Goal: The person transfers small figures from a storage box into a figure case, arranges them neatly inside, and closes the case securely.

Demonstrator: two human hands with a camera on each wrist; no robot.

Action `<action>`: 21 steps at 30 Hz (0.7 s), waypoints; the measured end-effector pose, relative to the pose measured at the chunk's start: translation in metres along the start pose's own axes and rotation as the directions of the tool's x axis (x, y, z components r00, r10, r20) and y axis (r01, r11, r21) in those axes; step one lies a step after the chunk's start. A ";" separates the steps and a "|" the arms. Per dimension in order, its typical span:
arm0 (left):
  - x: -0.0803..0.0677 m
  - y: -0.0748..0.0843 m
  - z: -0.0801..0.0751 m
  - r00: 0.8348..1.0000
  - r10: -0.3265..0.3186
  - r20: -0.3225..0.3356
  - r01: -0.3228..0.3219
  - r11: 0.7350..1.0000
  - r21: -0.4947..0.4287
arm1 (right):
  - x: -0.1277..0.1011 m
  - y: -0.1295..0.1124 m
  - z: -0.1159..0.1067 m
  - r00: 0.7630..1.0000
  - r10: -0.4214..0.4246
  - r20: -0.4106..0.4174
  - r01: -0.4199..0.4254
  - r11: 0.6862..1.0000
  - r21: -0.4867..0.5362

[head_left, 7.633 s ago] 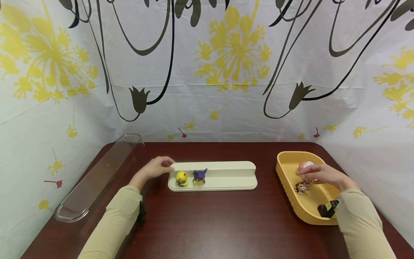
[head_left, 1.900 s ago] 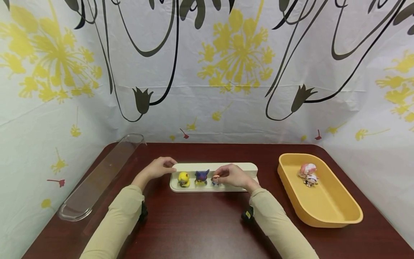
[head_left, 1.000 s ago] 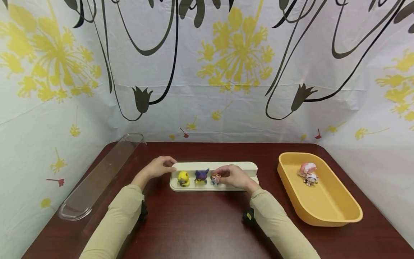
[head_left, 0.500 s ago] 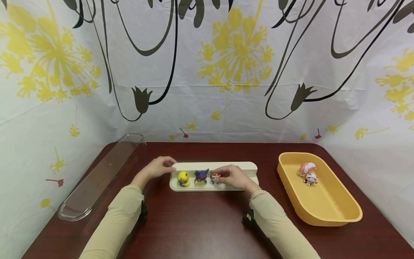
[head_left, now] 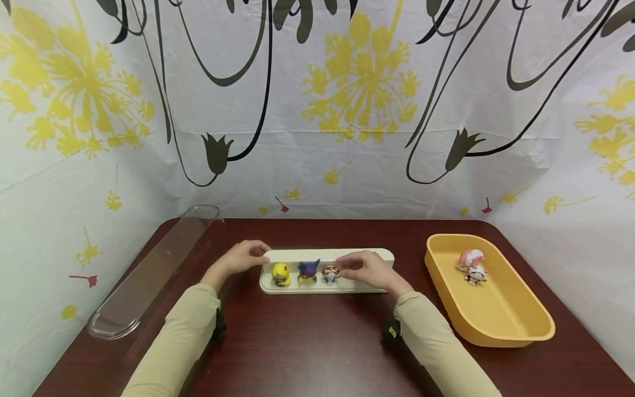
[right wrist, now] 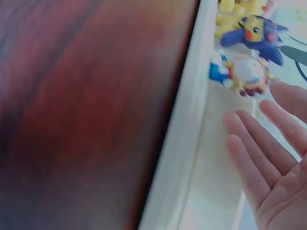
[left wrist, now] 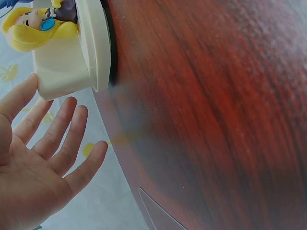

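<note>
Left hand (head_left: 241, 257) spread, fingertips against the near end of the white tray (head_left: 369, 255). Right hand (head_left: 364, 269) relaxed and loose-fingered, holding nothing, just beside the small orange-headed figure (head_left: 329, 272) standing in the tray, next to purple (head_left: 308, 271) and yellow (head_left: 280, 273) figures.

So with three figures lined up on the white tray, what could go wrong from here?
The right hand is open, close beside the small brown-haired figure; a brush while withdrawing could topple it into the purple figure. The left hand only touches the white plastic tray at its end, so a bump might slide it on the dark wooden table.
</note>
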State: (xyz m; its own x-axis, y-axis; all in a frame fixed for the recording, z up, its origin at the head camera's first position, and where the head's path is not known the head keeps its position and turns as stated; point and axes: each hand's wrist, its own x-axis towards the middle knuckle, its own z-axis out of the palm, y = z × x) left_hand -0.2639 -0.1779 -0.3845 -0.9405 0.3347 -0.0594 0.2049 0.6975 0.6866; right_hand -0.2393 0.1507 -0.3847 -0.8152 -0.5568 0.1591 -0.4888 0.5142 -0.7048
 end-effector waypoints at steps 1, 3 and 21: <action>0.000 0.000 0.000 1.000 0.001 0.002 -0.001 1.000 0.000 | -0.001 0.000 -0.004 1.000 0.008 0.007 -0.008 1.000 -0.004; 0.000 0.000 0.001 1.000 -0.004 0.000 0.004 1.000 -0.001 | -0.003 -0.002 -0.012 1.000 0.018 0.004 -0.018 0.999 -0.033; -0.003 0.003 0.000 1.000 -0.002 -0.001 0.002 1.000 0.000 | -0.031 -0.024 -0.126 0.976 0.132 -0.171 -0.141 0.989 -0.047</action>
State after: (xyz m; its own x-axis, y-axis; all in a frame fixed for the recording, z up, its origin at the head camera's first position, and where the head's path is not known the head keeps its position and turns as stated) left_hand -0.2609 -0.1769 -0.3826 -0.9411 0.3328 -0.0600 0.2032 0.6981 0.6865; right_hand -0.2418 0.2379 -0.2855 -0.9135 -0.3644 0.1809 -0.3825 0.6177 -0.6871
